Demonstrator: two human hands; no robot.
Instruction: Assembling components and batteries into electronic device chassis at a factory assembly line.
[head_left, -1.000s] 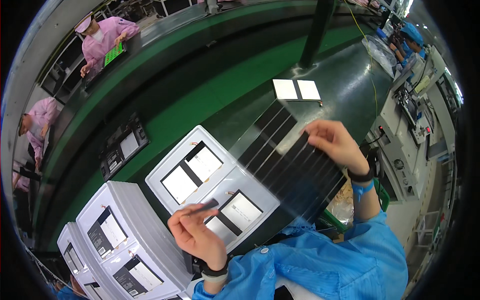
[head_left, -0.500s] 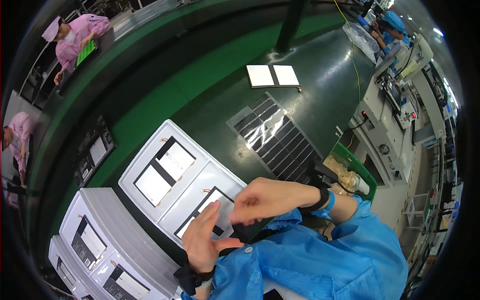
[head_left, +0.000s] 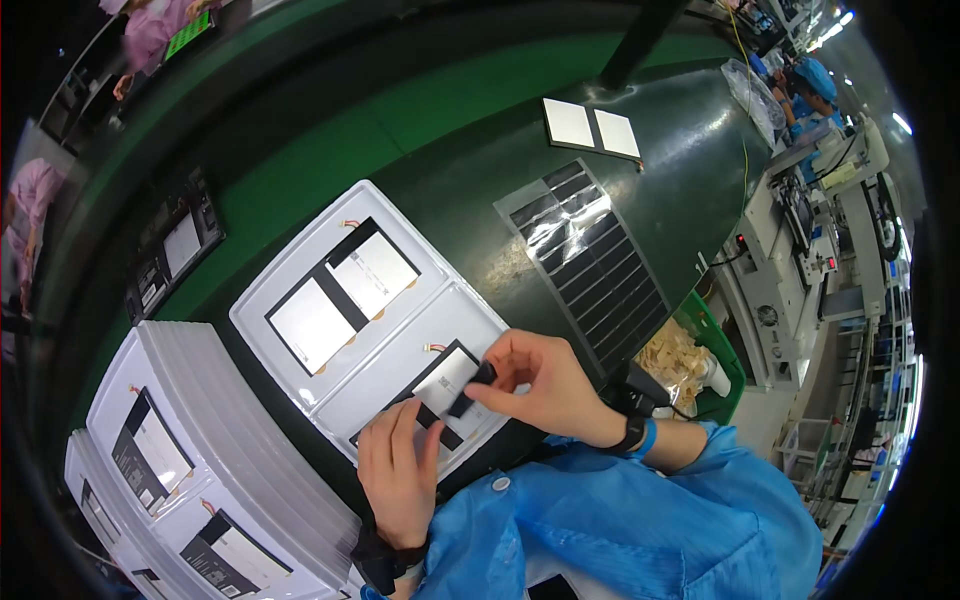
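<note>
My right hand (head_left: 535,385) pinches a small black strip (head_left: 462,403), which looks like tape, over the near flat battery pack (head_left: 440,388). This pack, white-faced with black bands and a short wire lead, lies in the near compartment of a white plastic tray (head_left: 340,400). My left hand (head_left: 395,465) rests at the pack's lower left end, fingers stretched out and thumb apart; its fingertips cover part of the pack. In the tray's far compartment lies another battery pack (head_left: 318,325) with two white panels.
Stacked white trays (head_left: 215,400) holding packs stand left. On the green table lie a sheet of black strips (head_left: 600,270) and another pack (head_left: 592,128). A green bin (head_left: 735,385) with scraps is at right. A black fixture (head_left: 180,245) sits beyond the tray. Co-workers sit farther off.
My right hand has come down to the near pack, and the black strip now shows plainly in its fingers. My left hand has lowered onto the pack's end. The view has shifted.
</note>
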